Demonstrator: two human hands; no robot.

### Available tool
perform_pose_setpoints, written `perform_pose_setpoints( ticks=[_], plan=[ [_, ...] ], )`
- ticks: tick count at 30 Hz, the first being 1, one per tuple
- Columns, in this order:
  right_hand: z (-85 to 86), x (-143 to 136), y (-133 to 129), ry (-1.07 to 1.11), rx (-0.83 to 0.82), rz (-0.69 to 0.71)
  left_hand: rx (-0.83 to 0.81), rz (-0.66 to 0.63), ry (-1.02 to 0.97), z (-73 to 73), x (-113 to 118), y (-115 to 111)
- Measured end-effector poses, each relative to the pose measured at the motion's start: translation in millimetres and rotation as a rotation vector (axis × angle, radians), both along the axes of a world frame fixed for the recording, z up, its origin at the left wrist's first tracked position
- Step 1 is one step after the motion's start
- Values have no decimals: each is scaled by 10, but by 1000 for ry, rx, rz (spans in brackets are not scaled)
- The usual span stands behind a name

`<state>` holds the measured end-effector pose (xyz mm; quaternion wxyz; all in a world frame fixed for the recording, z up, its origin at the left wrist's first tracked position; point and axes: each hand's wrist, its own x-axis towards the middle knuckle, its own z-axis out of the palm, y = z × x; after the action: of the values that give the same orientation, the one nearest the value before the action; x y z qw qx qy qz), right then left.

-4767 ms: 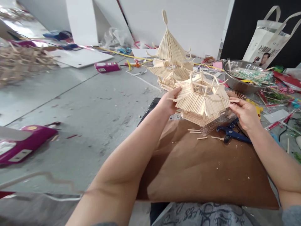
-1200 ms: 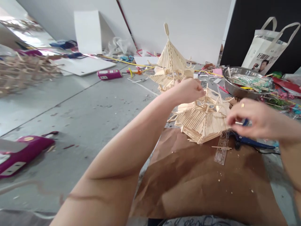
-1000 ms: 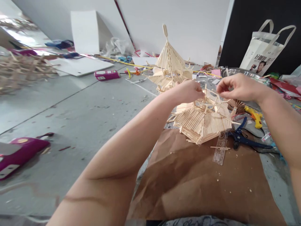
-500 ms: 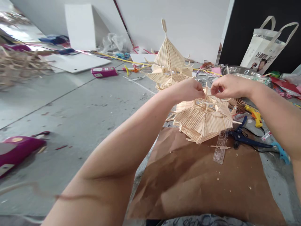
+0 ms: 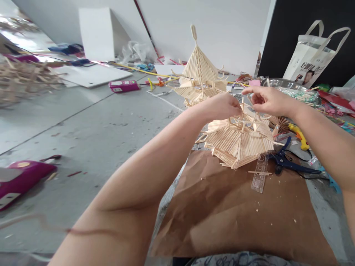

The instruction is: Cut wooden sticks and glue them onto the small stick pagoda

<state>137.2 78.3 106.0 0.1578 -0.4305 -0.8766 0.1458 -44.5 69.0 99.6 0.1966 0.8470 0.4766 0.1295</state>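
A pagoda-like roof model of thin wooden sticks (image 5: 240, 146) stands at the far edge of a brown paper sheet (image 5: 244, 218). At its top, my left hand (image 5: 226, 105) is closed in a pinch on a small upright wooden stick (image 5: 243, 105). Just right of that stick, my right hand (image 5: 267, 101) hovers with its index finger stretched out and the other fingers loosely curled. Whether a small sliver lies by its thumb is hard to tell. Behind my left hand rises a taller stick pagoda section with a pointed roof (image 5: 198, 66).
Right of the model lie a dark blue glue gun (image 5: 287, 162), a yellow tool (image 5: 299, 135) and a clear stencil ruler (image 5: 260, 173). A magenta device (image 5: 24, 181) rests on the floor at left, another (image 5: 124, 86) farther back. A white tote bag (image 5: 310, 61) leans at back right.
My right hand's index finger has stretched out and the fingers have opened from a closer curl. My left hand stays in place at the model's top.
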Motion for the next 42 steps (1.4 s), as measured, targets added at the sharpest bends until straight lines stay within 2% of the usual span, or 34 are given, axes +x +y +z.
perform_pose_setpoints(
  ticks=[6,11,15,23,26,29,34,37,42],
  plan=[
    [0,-14,-1,317,-102,-91,114,-11,-66,54,-6,-44],
    [-24,-1,-1,388,-112,-126,210,-13,-127,19,34,-36],
    [-58,56,23,326,-64,-117,243,11,-189,-39,63,18],
    [23,42,-25,-64,188,-43,226,98,-82,-51,171,-16],
    [-3,30,17,-98,162,-15,218,118,-50,-45,183,-21],
    [-51,60,83,-40,92,12,212,118,-55,-49,144,-1],
    [-86,120,142,25,24,43,183,35,-116,-103,79,53],
    [-49,97,114,-56,34,44,141,-1,-113,-134,73,81],
    [7,8,25,-258,161,68,159,30,-110,-150,73,104]
  ],
)
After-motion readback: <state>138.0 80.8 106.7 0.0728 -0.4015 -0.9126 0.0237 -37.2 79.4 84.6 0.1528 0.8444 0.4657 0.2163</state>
